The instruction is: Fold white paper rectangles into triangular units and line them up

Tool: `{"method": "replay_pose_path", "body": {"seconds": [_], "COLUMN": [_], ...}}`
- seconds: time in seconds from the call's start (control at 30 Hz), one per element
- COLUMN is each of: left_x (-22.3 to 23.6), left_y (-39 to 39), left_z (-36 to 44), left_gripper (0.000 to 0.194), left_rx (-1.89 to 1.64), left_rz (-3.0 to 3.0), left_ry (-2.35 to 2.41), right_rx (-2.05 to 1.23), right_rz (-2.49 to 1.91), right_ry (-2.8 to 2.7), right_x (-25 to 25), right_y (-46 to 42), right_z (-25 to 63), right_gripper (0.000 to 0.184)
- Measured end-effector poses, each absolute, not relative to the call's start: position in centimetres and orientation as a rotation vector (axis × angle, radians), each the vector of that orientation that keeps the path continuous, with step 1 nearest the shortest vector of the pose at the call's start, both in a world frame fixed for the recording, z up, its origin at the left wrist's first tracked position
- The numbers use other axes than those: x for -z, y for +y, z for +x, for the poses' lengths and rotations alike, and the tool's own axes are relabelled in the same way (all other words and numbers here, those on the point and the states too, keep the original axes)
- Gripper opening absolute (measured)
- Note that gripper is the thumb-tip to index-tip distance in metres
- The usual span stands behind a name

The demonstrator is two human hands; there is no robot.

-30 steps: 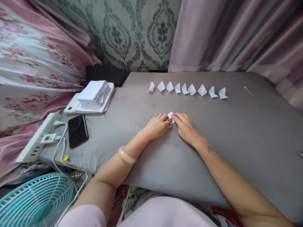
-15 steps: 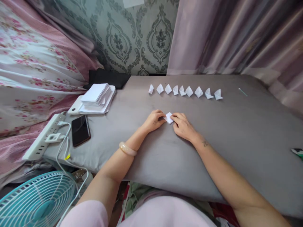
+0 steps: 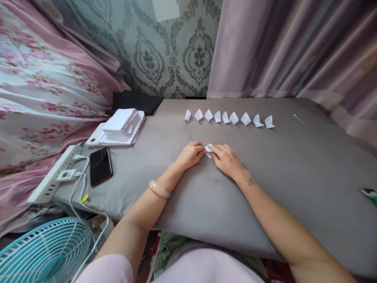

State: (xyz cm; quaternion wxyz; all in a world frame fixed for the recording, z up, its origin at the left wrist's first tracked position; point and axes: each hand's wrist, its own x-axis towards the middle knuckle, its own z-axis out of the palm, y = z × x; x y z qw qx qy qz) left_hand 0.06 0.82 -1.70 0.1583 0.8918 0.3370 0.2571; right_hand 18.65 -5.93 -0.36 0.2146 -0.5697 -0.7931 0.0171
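Observation:
A small folded square of white paper [image 3: 209, 155] lies on the grey cloth of the table, one corner turned toward me. My left hand [image 3: 192, 153] pinches its left corner between thumb and fingers. From the other side my right hand [image 3: 226, 158] grips it, the fingertips reaching over the middle and covering part of the folds. Beyond both hands stands a row of several folded white paper shapes [image 3: 245, 119], pointed at the top.
On the left are a stack of white paper [image 3: 119, 119], a black phone [image 3: 101, 166] and a white power strip [image 3: 55, 173] with cables. A turquoise fan [image 3: 50, 251] stands below the table edge. A thin stick [image 3: 299, 118] lies far right.
The hands first covered most of the paper, then moved apart to its side corners. Now my right fingers have come leftward over its middle. The camera view has shifted slightly.

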Motion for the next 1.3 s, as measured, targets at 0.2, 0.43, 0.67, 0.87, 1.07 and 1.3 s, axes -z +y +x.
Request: {"method": "replay_pose_path", "body": {"seconds": [0.2,0.43,0.67,0.87,1.07,1.3], "left_x": [1.6,1.9,1.4,0.8,0.6,1.1], "left_y": [0.9,1.3,0.9,1.5,1.6,1.3], "left_z": [-0.1,0.1,0.9,1.8,2.0,2.2], "left_gripper": [0.027,0.022,0.017,0.016,0.017,0.019], "left_rx": [-0.675,-0.746,-0.781,-0.647,-0.586,-0.636], "left_rz": [2.554,2.483,2.269,2.221,2.254,2.214], "left_ry": [1.018,1.027,1.210,1.371,1.367,1.407], "right_rx": [0.023,-0.160,-0.209,-0.244,-0.304,-0.321], "right_rz": [-1.591,-1.565,-1.666,-1.721,-1.780,-1.811], "right_ry": [-2.250,-2.046,-1.830,-1.741,-1.688,-1.616], "right_x": [0.5,1.7,2.5,2.5,2.5,2.3], "right_y": [-5.8,-4.9,-4.3,-3.6,-3.0,-3.1], "right_z": [18.5,19.3,19.8,19.8,19.7,19.5], "right_gripper": [0.030,0.027,0.027,0.024,0.021,0.020]}}
